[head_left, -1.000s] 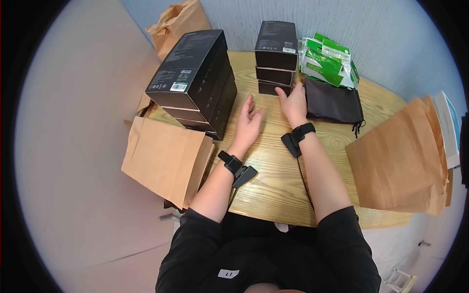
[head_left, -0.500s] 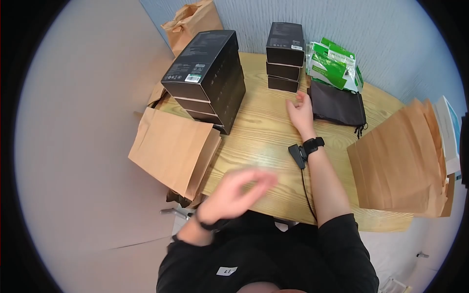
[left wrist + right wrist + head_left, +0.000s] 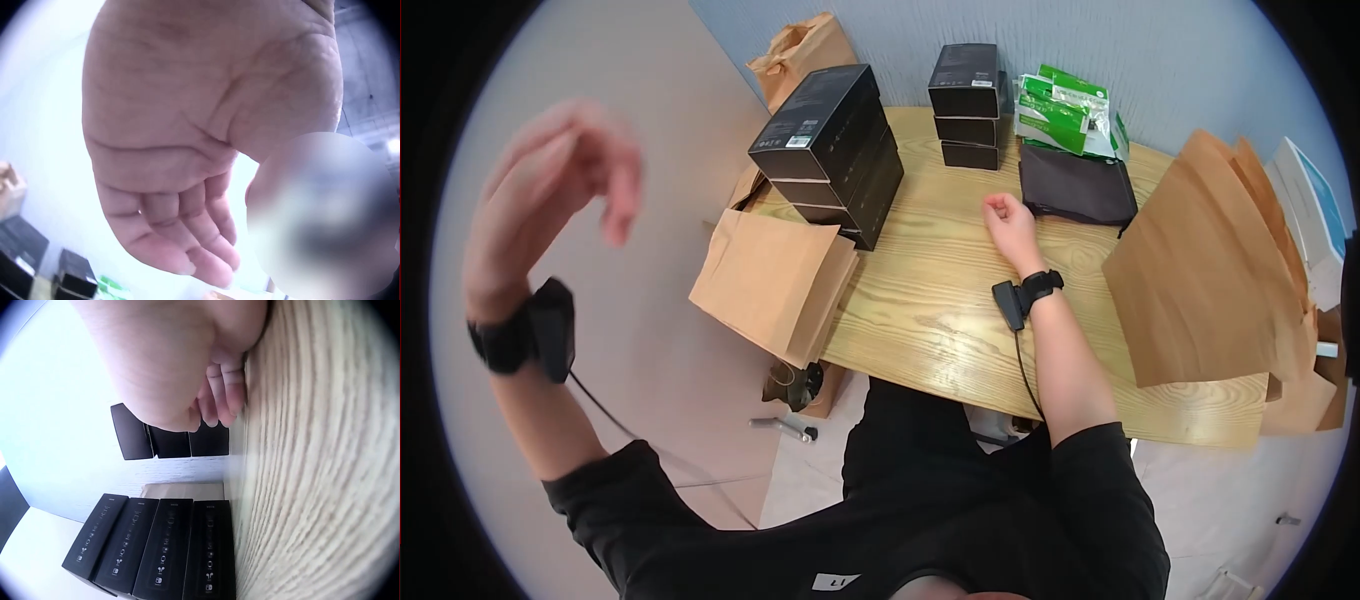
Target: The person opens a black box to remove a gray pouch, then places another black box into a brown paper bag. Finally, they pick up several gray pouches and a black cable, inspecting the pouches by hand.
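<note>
My left hand (image 3: 555, 190) is raised off the table at the far left, fingers loosely bent, palm bare in the left wrist view. On the table lies my right hand (image 3: 1012, 228), its fingers loosely curled around nothing, close to a dark drawstring pouch (image 3: 1075, 185). Beyond it stands a neat stack of black boxes (image 3: 967, 100). A taller stack of larger black boxes (image 3: 825, 140) rises at the left of the table, and its printed sides show in the right wrist view (image 3: 169, 550). Green and white packets (image 3: 1060, 110) lie behind the pouch.
Brown paper bags stand around: one at the left edge (image 3: 765, 275), one in the back left corner (image 3: 805, 60), a large one (image 3: 1200, 270) on the right. A white and blue box (image 3: 1305, 210) stands behind the large bag. A wall (image 3: 910, 50) closes off the back.
My left hand has swung from between the box stacks, back past the table edge and up to the far left. The right hand has drawn back from the smaller stack, its fingers curling loosely.
</note>
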The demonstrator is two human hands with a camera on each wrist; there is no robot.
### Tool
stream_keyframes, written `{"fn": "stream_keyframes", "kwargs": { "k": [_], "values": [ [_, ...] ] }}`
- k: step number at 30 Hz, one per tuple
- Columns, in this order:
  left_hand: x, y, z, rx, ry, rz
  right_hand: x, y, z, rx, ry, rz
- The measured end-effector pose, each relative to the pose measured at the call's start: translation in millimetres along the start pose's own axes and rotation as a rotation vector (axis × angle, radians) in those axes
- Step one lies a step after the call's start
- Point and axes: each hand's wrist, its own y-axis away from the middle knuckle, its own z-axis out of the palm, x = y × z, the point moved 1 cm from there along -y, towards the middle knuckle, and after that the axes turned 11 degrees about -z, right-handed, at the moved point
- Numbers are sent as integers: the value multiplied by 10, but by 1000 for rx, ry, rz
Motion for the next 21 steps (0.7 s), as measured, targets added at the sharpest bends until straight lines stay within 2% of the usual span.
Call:
{"fn": "stream_keyframes", "kwargs": {
  "k": [2,4,8,10,13,15,18,20,21],
  "values": [
    [53,-354,74,-144,-11,-27,19,60,-23,5,-30,-9],
    [29,-756,240,-212,-50,53,43,125,-51,-1,-58,-12],
    [-61,-1570,643,-339,77,84,-16,163,-106,-41,-151,23],
    [-39,-1984,757,-487,409,99,-53,172,-104,-44,-198,36],
    [-99,-2417,933,-521,553,182,-44,182,-113,-53,-201,64],
    [-289,-2533,1177,-513,636,211,-65,185,-122,-35,-227,66],
    [-882,-2665,1559,-498,1036,300,28,182,-108,-24,-263,68],
    [-1282,-2649,1900,-530,1455,297,33,170,-111,-20,-263,66],
    [-1461,-2637,2070,-489,1586,251,32,166,-112,-27,-272,72]
  ]
}}
